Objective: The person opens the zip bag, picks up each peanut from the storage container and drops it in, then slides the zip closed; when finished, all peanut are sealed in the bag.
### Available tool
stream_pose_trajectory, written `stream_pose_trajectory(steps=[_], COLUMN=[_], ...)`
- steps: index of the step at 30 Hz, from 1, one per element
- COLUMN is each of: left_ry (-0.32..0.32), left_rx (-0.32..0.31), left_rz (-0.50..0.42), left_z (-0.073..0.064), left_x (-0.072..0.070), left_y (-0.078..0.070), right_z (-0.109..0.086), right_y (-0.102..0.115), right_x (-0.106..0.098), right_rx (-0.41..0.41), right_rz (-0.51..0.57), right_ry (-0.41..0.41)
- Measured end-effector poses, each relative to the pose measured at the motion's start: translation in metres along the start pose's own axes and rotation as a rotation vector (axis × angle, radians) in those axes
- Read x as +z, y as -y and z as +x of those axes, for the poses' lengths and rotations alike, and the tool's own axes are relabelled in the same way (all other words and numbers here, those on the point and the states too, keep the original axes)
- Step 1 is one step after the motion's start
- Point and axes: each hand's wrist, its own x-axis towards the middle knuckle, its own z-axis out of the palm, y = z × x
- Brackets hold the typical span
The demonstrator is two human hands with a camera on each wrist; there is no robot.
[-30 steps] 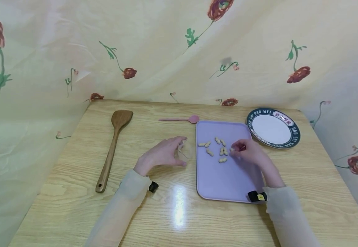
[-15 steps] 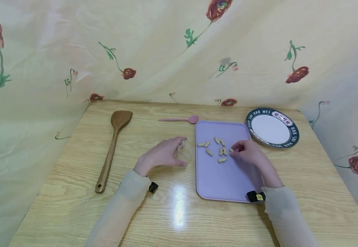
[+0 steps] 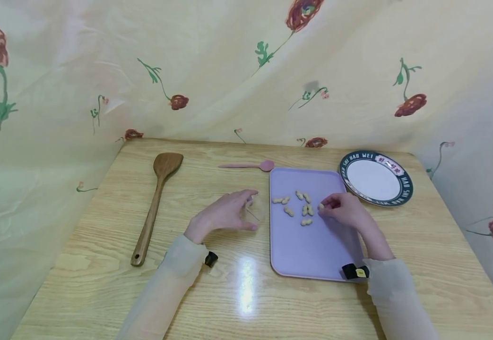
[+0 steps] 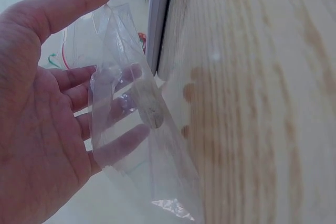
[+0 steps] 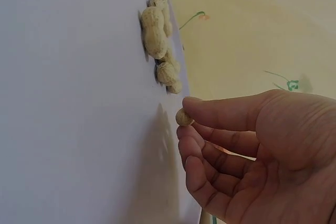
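Observation:
In the head view my left hand (image 3: 225,211) curves its thumb and fingers round a clear plastic bag (image 3: 255,210) on the table, left of the lilac tray (image 3: 314,250). The left wrist view shows the fingers through the film of the bag, with a peanut-like shape (image 4: 150,109) inside. My right hand (image 3: 343,210), low over the right side of the tray, pinches a peanut (image 5: 184,117) between thumb and forefinger. Several more peanuts (image 3: 307,210) lie in a loose group on the tray, just left of those fingertips.
Left of the hands lies a long wooden spatula (image 3: 154,208). A pink spoon (image 3: 266,165) is behind the bag, close to the tray's far left corner. At the back right, a dark-rimmed white plate (image 3: 376,178) overlaps the tray's corner. Flowered cloth (image 3: 212,71) hangs behind the table.
My right hand holds the peanut at almost the same spot, with its fingertips shifted very slightly. The left hand and the bag stay in place.

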Motion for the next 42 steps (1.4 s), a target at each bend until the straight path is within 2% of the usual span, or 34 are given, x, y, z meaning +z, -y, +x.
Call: stream_pose_trajectory(steps=[5,18,22,29,42], left_ry=[0.003,-0.002,-0.004,-0.005,-0.018], left_rx=[-0.007,0.001,-0.002,0.004,-0.005], left_rz=[0.001,0.008,0.011,0.005,0.012], left_z=[0.0,0.0,0.0,0.001,0.0], left_x=[-0.001,-0.001,-0.001,0.0,0.0], left_y=[-0.001,-0.003,-0.003,-0.002,-0.003], right_z=[0.001,0.019,0.021,0.024,0.023], right_y=[0.006,0.042,0.053,0.073,0.102], right_x=[-0.002,0.001,0.007,0.024,0.049], right_rx=[-0.034,-0.117,-0.15,-0.165,-0.277], right_rz=[0.001,0.053,0.043,0.109,0.147], right_ry=[-0.014,-0.032,-0.063,-0.044,-0.048])
